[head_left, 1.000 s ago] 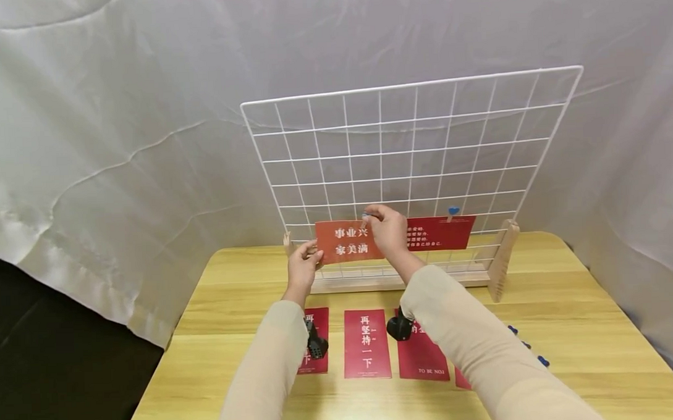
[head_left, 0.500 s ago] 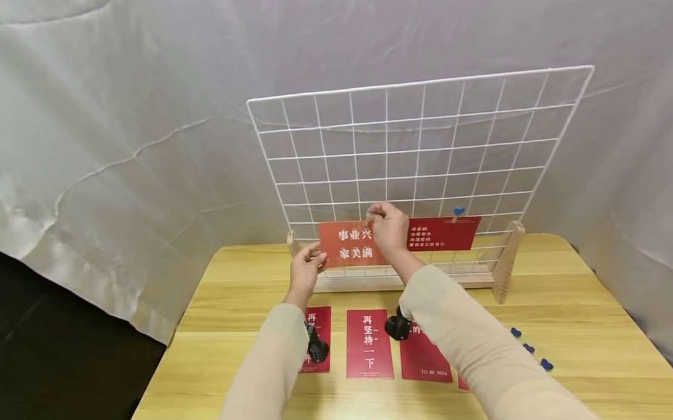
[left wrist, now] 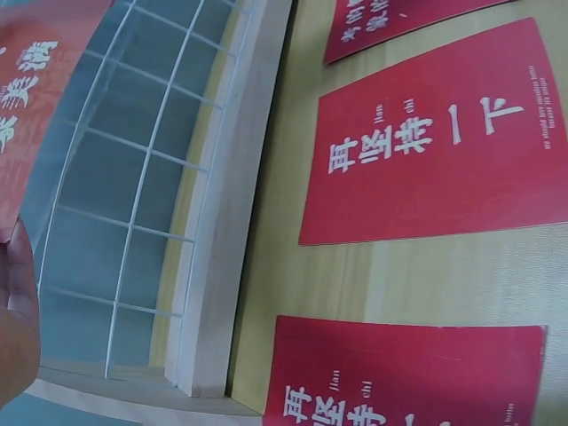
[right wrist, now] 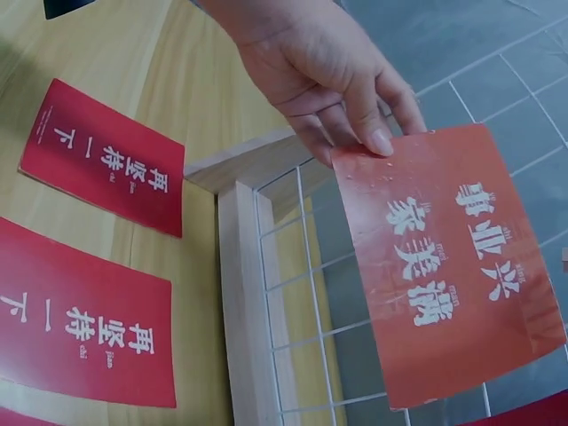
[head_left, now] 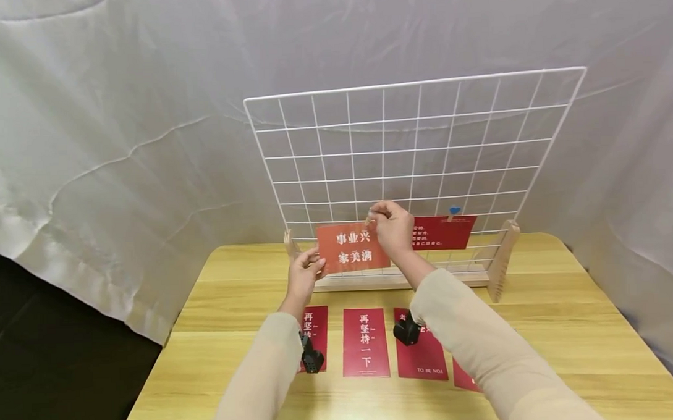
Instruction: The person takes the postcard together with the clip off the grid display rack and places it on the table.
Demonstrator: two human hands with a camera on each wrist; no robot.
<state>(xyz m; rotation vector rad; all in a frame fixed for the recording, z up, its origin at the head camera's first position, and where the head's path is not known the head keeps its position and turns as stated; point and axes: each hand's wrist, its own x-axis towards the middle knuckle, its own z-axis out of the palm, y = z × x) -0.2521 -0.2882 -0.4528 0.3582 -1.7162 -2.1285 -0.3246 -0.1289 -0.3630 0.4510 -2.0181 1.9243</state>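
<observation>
Clearly the person is fixing a red card (head_left: 353, 248) against the white wire grid (head_left: 412, 152), low down. Their left hand (head_left: 304, 274) pinches the card's lower left corner; the right hand (head_left: 394, 228) is curled at its top edge, gripping something small, likely a clip, though I can't make it out. I'd say keep the card level with the card already hanging (head_left: 442, 232) beside it.

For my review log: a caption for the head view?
Both hands hold a red card against the grid.
</observation>
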